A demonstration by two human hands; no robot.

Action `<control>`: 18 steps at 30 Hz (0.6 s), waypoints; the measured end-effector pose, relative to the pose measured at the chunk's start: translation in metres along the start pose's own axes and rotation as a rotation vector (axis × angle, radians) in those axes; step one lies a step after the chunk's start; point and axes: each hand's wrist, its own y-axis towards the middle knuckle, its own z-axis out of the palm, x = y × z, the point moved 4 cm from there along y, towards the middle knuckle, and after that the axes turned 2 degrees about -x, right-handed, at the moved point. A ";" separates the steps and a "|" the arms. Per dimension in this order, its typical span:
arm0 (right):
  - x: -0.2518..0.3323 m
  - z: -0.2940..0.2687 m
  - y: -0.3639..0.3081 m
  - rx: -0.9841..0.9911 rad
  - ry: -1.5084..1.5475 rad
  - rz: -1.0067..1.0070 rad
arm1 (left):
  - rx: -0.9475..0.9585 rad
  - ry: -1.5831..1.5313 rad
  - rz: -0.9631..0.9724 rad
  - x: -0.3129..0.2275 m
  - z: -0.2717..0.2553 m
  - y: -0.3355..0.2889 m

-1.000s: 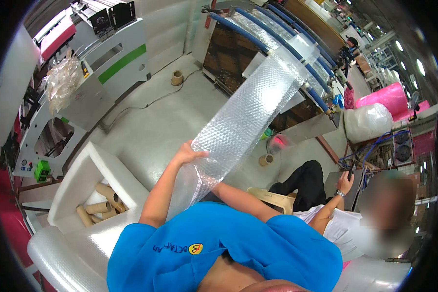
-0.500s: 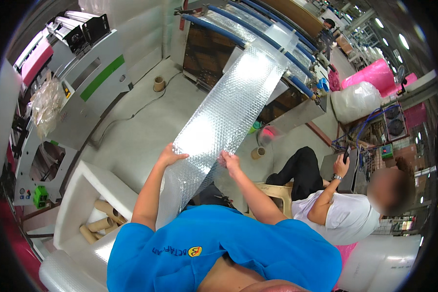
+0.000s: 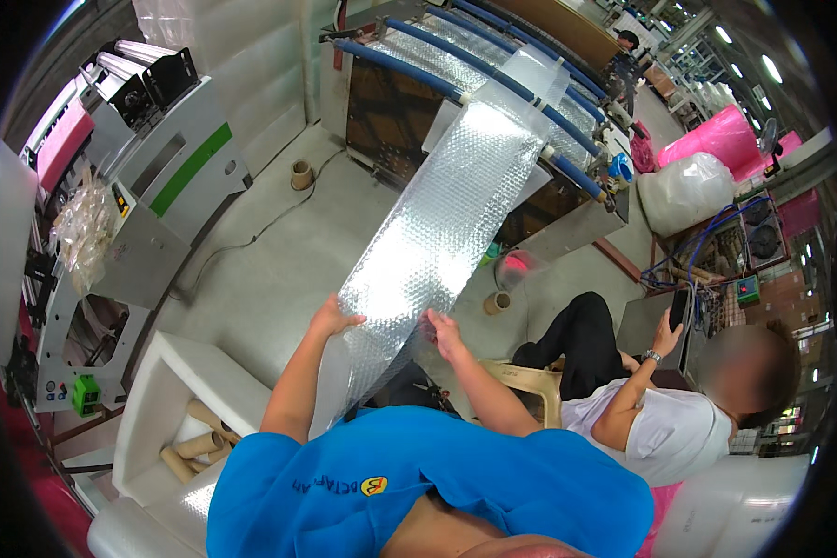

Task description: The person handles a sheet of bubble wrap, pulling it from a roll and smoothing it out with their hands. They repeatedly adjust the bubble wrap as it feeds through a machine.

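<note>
Bubble wrap sheet (image 3: 437,232) part drawn off the roller machine (image 3: 493,84), left hand (image 3: 333,321) & right hand (image 3: 444,332) fingers pinching its edges nr the machine; rest uncut.

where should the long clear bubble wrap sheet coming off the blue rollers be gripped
Probably by its two long edges near the lower end, one hand from each side. The long clear bubble wrap sheet is wide, limp and slopes down, and the left hand and right hand already sit there.
</note>
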 end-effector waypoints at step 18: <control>0.143 -0.063 0.136 -0.093 0.053 -0.220 | -0.022 -0.074 0.100 -0.138 0.018 0.173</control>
